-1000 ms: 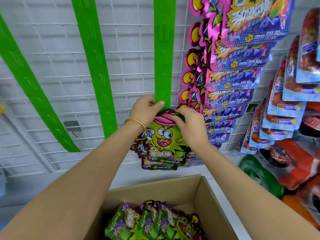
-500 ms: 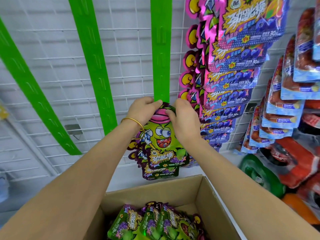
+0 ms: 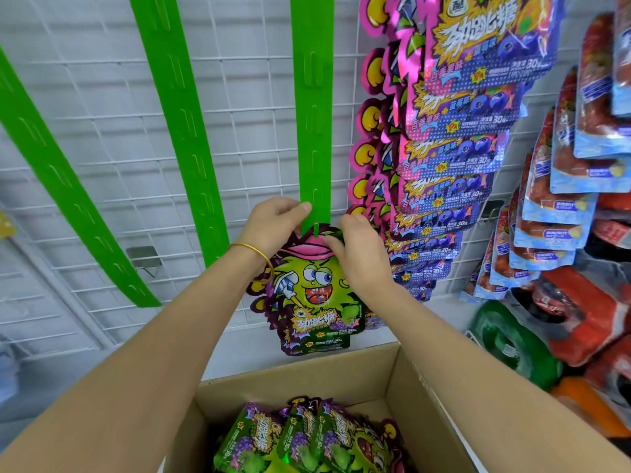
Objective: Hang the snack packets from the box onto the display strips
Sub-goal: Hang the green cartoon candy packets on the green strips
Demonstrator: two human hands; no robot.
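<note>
- Left hand (image 3: 273,227): fingers curled, thumb pinching the lower end of the strip (image 3: 312,131).
- Right hand (image 3: 363,261): pinching the top of the packet (image 3: 316,291), thumb on its pink cap.
- Key relation: the packet hangs just below and between both hands, long axis vertical. A strip tab shows through its top hole, so seating appears nearly complete. The right hand is nearer the hole.
- Count: three green strips, two of them bare strips (image 3: 184,131); the box (image 3: 392,373) beneath holds at least four spare packets (image 3: 307,438).
</note>
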